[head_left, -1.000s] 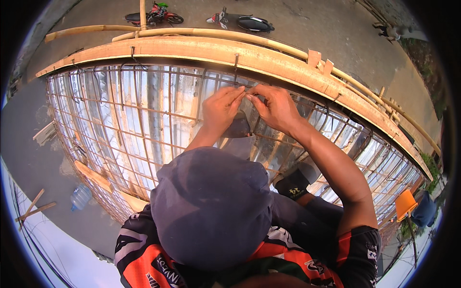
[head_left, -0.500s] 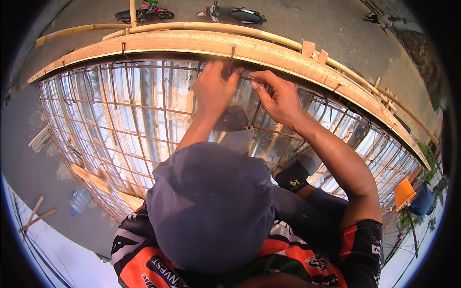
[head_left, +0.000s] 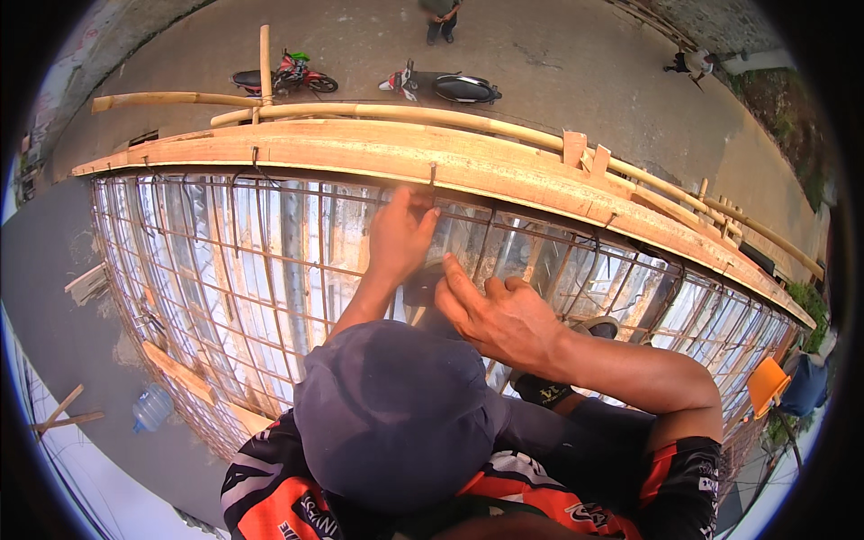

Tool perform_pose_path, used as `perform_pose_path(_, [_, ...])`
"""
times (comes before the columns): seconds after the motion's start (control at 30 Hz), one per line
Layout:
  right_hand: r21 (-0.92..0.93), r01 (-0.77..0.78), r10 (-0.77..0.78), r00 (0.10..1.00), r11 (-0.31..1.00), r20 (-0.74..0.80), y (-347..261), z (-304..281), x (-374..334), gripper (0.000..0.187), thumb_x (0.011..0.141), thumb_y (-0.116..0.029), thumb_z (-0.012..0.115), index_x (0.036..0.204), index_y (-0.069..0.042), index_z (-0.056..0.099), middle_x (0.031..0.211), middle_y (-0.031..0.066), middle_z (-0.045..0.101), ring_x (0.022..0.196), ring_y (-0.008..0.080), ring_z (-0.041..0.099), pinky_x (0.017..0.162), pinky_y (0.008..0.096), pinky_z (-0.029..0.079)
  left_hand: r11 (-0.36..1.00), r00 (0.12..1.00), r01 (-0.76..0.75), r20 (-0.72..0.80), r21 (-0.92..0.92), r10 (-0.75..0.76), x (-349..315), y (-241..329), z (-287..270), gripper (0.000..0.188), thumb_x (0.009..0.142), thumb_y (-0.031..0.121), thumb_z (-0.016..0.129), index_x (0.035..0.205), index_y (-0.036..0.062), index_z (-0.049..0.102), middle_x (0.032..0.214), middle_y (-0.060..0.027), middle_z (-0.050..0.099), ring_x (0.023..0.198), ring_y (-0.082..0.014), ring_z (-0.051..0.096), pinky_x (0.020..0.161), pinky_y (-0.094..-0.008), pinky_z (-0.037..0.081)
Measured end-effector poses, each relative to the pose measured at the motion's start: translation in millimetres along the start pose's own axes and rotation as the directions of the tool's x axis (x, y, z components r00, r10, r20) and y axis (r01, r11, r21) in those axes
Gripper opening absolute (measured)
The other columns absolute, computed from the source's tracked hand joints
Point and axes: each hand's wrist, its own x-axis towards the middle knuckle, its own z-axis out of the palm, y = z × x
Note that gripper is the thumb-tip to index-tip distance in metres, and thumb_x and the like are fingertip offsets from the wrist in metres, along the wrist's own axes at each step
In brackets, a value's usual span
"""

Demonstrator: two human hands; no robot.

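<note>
My left hand is at the long top steel bar of a rebar mesh, just below the timber board's edge. Its fingers curl over the bar beside a bent steel hook that rises against the board; the fingertips are partly blurred. Lower and to the right, my right hand hovers above the mesh. Its index finger stretches toward the left wrist and the other fingers bend loosely, with nothing visible in them. Corrugated metal sheets lie beneath the mesh.
A timber board runs across the front, with bamboo poles beyond. Farther down stand two motorbikes and a person on the paved ground. A water jug lies left; an orange chair-like object is at right.
My right hand has left the steel bar and drawn back toward me, its index finger extended. My left hand stays at the bar. The view has tilted, bringing a person on the ground into sight.
</note>
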Motion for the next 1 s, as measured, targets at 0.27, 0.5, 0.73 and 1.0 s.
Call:
perform_pose_path(0.27, [0.076,-0.152,0.144,0.984,0.985,0.103,24,58,25,0.024,0.100,-0.014,0.067,0.117,-0.002,0.056,0.167,0.0426,0.043,0.067,0.0306,0.079,0.052,0.0418,0.060,0.990,0.997,-0.073,-0.029,0.118,0.077,-2,13,4,0.031,0.098,0.013,0.080,0.119,0.0035,0.060,0.100,-0.0174,0.081,0.070,-0.0338,0.072,0.065,-0.0465,0.054])
perform_pose_path(0.5, [0.019,-0.091,0.087,0.985,0.996,0.146,35,45,6,0.031,0.101,-0.021,0.070,0.125,-0.001,0.067,0.162,0.0345,0.054,0.077,0.0310,0.080,0.064,0.0427,0.063,0.968,0.980,-0.179,0.116,0.174,0.161,1,-1,-6,0.039,0.099,0.013,0.080,0.128,0.0016,0.056,0.109,-0.0198,0.082,0.070,-0.0363,0.076,0.065,-0.0450,0.056])
perform_pose_path(0.73, [0.043,0.043,-0.039,0.995,0.998,-0.091,21,-5,-14,0.031,0.095,-0.019,0.074,0.122,-0.006,0.064,0.162,0.0297,0.055,0.080,0.0298,0.079,0.062,0.0425,0.062,0.955,0.950,-0.089,0.312,0.282,-0.003,5,9,-14,0.046,0.098,0.013,0.079,0.134,0.0037,0.052,0.116,-0.0250,0.079,0.093,-0.0485,0.076,0.081,-0.0552,0.059])
perform_pose_path(1.0, [0.426,-0.262,0.267,0.962,0.866,0.050,30,67,20,0.039,0.095,-0.009,0.066,0.131,-0.004,0.052,0.161,0.0347,0.052,0.083,0.0472,0.080,0.074,0.0573,0.065,0.963,0.970,-0.109,0.239,0.248,0.048,3,8,-1,0.044,0.100,0.020,0.078,0.131,0.0028,0.051,0.112,-0.0288,0.077,0.107,-0.0538,0.073,0.090,-0.0606,0.058])
